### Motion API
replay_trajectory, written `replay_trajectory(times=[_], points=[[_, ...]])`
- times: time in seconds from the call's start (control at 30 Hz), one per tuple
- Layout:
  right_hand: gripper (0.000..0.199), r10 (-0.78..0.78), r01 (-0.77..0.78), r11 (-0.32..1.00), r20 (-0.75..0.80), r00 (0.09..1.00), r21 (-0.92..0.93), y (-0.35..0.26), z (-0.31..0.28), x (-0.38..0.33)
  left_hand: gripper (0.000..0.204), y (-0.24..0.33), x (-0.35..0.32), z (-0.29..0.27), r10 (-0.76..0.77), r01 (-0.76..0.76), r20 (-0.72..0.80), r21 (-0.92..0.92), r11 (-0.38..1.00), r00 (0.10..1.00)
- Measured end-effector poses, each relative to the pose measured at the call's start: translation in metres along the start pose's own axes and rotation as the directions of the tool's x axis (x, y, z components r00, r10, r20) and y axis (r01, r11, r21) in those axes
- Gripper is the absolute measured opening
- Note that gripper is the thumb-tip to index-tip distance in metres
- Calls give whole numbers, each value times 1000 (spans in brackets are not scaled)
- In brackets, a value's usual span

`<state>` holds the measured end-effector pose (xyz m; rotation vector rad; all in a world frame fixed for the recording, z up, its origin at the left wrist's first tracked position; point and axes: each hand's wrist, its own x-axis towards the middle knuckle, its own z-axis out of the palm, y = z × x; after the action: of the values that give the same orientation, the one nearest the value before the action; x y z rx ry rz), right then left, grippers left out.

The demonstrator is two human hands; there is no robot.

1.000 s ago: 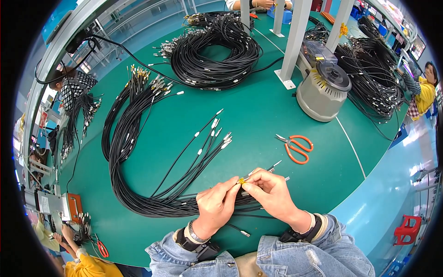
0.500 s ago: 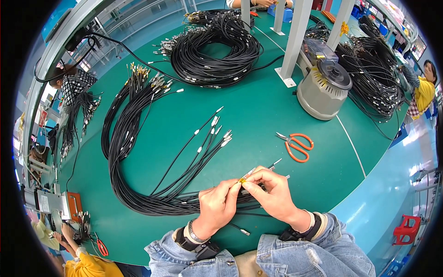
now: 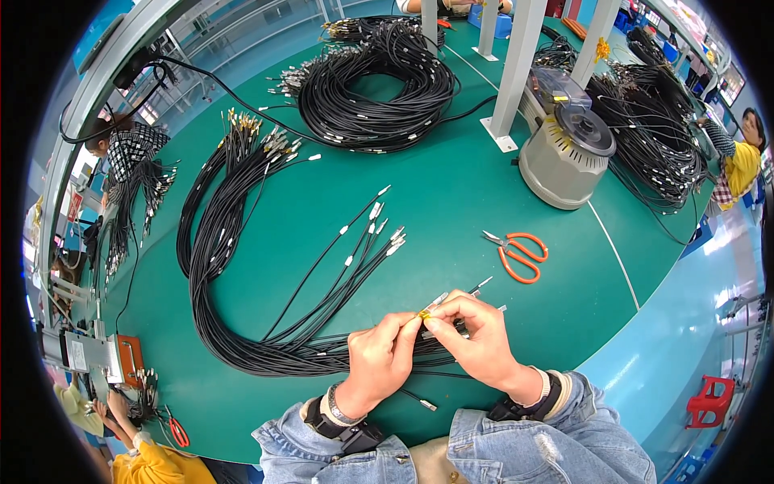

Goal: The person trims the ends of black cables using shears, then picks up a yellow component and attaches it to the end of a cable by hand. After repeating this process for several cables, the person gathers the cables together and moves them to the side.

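Note:
My left hand and my right hand meet at the near edge of the green table. Between their fingertips they pinch the metal-tipped end of a thin black cable with a small yellow piece on it. A long bundle of black cables runs from under my hands to the left and curves away to the far side. Several loose cable ends fan out just beyond my hands.
Orange-handled scissors lie to the right of my hands. A grey round machine stands at the back right beside white posts. Large coils of black cable fill the far side. Other people work at the left and right edges.
My hands have stayed in place; the fingers have shifted slightly on the cable end.

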<state>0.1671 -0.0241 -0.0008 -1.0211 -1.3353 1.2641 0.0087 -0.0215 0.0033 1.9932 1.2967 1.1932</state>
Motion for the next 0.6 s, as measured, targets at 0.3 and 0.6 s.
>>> replay_trajectory(times=[0.3,0.6], points=[[4,21,-21,1000,10,1000,20,4,0,1,15,4,2,-7,-162,185,121,-213,959,979],[9,-35,38,989,-20,999,140,11,4,4,27,-7,10,-21,-274,481,462,-422,769,843]])
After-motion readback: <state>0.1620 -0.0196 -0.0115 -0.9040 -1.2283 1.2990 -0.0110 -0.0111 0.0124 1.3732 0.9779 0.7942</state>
